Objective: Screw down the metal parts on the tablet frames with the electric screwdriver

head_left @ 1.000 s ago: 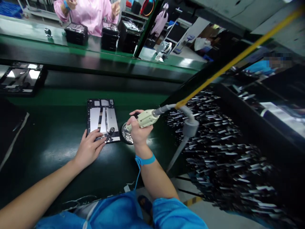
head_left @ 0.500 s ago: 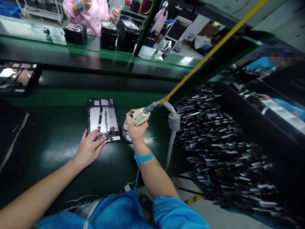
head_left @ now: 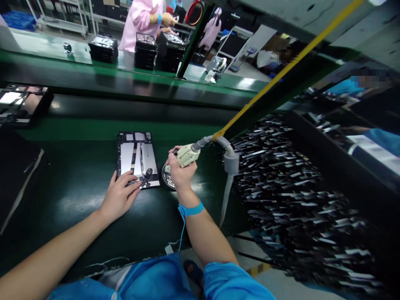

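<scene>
Count: one open tablet chassis [head_left: 137, 160] on the near green belt [head_left: 78, 187], one cream electric screwdriver [head_left: 186, 156], one round perforated screw dish [head_left: 168, 181], three black tray stacks [head_left: 103, 48] on the far bench.
Left hand [head_left: 120, 196]: fingers spread and flat, fingertips [head_left: 135, 183] pressing the chassis's near edge; nothing gripped.
Right hand [head_left: 180, 171]: fingers curled tight around the screwdriver body, tip pointing down toward the dish; blue wrist strap [head_left: 190, 209] on the wrist.
Screwdriver: tilted, a grey hose and yellow cord [head_left: 281, 75] leaving its rear end, up and right.
Chassis: dark rectangular frame, two silvery panels inside, a small black part near its lower right corner; lies flat just left of the dish.
Background: a person in a pink coat [head_left: 142, 21] behind the far bench.
</scene>
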`<action>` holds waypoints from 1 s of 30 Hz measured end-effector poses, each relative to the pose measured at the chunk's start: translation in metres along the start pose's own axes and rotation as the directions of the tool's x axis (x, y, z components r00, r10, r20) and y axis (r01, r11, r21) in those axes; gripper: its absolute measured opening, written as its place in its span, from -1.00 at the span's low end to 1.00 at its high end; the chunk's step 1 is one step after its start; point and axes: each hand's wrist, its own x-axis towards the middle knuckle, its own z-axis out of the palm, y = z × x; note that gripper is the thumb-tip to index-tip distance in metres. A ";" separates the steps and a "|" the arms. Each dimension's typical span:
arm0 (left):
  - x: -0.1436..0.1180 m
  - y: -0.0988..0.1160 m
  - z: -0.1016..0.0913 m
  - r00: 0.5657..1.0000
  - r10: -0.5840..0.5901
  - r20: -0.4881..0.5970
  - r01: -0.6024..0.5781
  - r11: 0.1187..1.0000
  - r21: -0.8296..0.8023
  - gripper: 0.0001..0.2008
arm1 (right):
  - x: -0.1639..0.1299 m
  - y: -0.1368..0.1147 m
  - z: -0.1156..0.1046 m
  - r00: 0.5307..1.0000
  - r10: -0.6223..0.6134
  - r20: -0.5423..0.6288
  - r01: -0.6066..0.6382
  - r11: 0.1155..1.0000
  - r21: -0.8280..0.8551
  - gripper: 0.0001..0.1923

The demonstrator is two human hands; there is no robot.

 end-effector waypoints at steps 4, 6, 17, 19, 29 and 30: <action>0.001 0.001 0.002 1.000 -0.027 0.000 0.027 1.000 -0.016 -0.76 | -0.004 -0.019 0.002 1.000 -0.031 -0.004 0.031 0.997 0.069 -0.83; 0.001 0.001 0.003 0.999 -0.039 0.006 0.039 0.999 -0.023 -0.75 | -0.012 -0.028 0.005 0.998 -0.039 0.043 0.034 0.992 0.120 -0.82; 0.000 -0.002 0.005 0.999 -0.042 0.014 0.043 0.997 -0.066 -0.71 | -0.054 -0.033 0.034 0.929 -0.034 0.368 -0.060 0.969 0.240 -0.74; 0.001 -0.001 0.004 0.999 -0.048 0.021 0.049 0.996 -0.070 -0.71 | -0.055 -0.032 0.036 0.928 -0.025 0.373 -0.067 0.971 0.230 -0.74; 0.003 0.000 0.002 0.999 -0.044 0.022 0.045 0.996 -0.072 -0.72 | -0.061 -0.028 0.041 0.917 0.011 0.398 -0.095 0.977 0.192 -0.72; 0.003 0.000 0.002 0.999 -0.045 0.023 0.047 0.996 -0.071 -0.72 | -0.061 -0.028 0.041 0.915 0.015 0.403 -0.101 0.976 0.192 -0.72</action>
